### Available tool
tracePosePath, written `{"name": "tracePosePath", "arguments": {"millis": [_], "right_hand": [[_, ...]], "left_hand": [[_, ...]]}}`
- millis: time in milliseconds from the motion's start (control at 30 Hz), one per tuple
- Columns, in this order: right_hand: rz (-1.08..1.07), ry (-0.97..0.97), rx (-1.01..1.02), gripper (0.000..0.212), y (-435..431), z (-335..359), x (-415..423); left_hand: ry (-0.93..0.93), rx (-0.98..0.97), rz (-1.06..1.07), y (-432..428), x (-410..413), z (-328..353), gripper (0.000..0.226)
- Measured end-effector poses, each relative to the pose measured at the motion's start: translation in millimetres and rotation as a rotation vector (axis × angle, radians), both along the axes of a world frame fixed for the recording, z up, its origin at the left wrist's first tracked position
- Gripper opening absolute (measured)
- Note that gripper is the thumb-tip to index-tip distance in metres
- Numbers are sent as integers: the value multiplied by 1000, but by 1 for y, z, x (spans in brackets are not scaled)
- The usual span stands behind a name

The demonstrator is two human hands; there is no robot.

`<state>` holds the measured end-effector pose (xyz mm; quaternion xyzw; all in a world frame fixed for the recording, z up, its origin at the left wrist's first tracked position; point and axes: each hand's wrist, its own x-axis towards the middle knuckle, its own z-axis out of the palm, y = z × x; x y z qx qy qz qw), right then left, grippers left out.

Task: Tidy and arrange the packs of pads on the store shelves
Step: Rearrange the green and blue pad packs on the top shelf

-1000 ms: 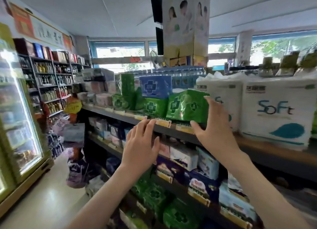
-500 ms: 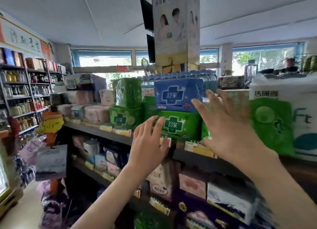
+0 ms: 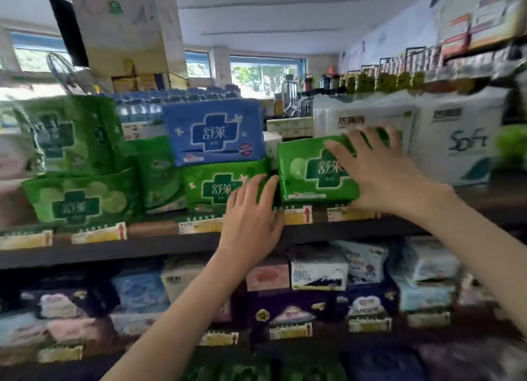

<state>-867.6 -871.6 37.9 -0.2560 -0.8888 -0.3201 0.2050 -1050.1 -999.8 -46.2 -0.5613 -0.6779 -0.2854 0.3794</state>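
Observation:
On the top shelf (image 3: 159, 245) stand packs of pads. A green pack (image 3: 308, 172) sits at the right of the row, and my right hand (image 3: 382, 175) lies spread over its right half, fingers apart, pressing on its face. My left hand (image 3: 251, 223) is open at the shelf edge, its fingertips touching the lower right corner of another green pack (image 3: 216, 188). A blue pack (image 3: 215, 133) rests on top of that one. More green packs (image 3: 79, 198) stand and lie to the left.
White tissue bundles (image 3: 459, 141) fill the shelf right of the pads. Bottled water (image 3: 182, 95) stands behind the row. The shelf below holds mixed pad packs (image 3: 318, 270). Price tags (image 3: 98, 233) line the shelf edge. A printed pillar (image 3: 125, 26) rises behind.
The view swung right and closer to the shelf. My right hand came down flat onto the right green pack. My left hand rose from below the shelf edge to the middle green pack.

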Motion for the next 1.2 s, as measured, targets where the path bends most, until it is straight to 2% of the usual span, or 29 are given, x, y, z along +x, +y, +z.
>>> {"name": "tracePosePath", "arguments": {"millis": [67,167,200,300,333,467,533,667,833,900,967,1100,1200], "right_hand": [[-1,99,45,117,-6,-4,14],[58,262,64,110,-24,-16,44],[82,309,70,108,-32,-20,53],[136,382,64,106,-54,-33,76],[160,389,42,105,-60,-38,82],[242,396,-105,105,-77,-64,96],[220,340,-186,114,-79,-82,101],[206,181,-331,124,-96,-128,102],[249,170,-622,121,-111,-189,102],[271,117,-782,120,-105,-219,104],[261,71,-840,119,-93,-252,106],[198,22,-784,118,-69,-324,109],[220,-114,-683,118,-63,-378,101]], "left_hand": [[-30,-1,-42,-5,4,-7,51],[-125,-15,-146,-14,16,-20,54],[-237,-21,-222,-17,21,-22,56],[-907,-84,-574,-30,44,-19,68],[-1077,-95,-671,-34,50,-17,70],[-1339,-166,-827,-52,69,-16,60],[-1417,-166,-817,-58,74,-24,68],[-1504,-243,-670,-73,92,-55,68],[-1599,-473,-469,-101,104,-97,79],[-1501,-665,-358,-115,103,-114,81],[-1348,-810,-233,-127,100,-135,75],[-1268,-819,-12,-138,82,-195,62],[-1119,-821,132,-138,69,-253,56]]}}
